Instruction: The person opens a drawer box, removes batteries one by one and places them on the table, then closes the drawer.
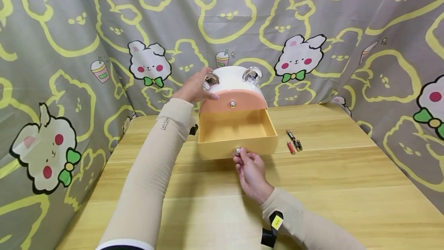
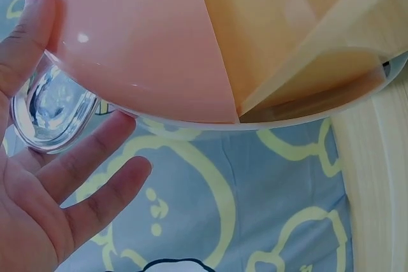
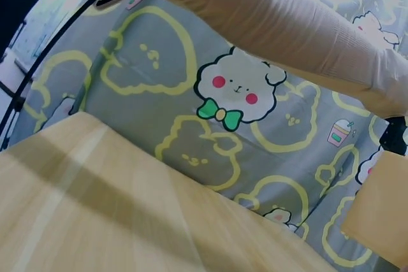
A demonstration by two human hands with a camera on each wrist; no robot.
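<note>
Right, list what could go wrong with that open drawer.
The yellow drawer juts well forward, with the right hand pinching its knob; a further pull might bring it out.
The drawer's overhang could tip the cabinet forward, as the left hand touches only one upper corner.
The small batteries lie loose beside the drawer; a bump might send them rolling.

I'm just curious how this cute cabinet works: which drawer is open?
The lower, yellow drawer: it is pulled out, the right hand pinching its knob, while the pink drawer above is closed.
</note>
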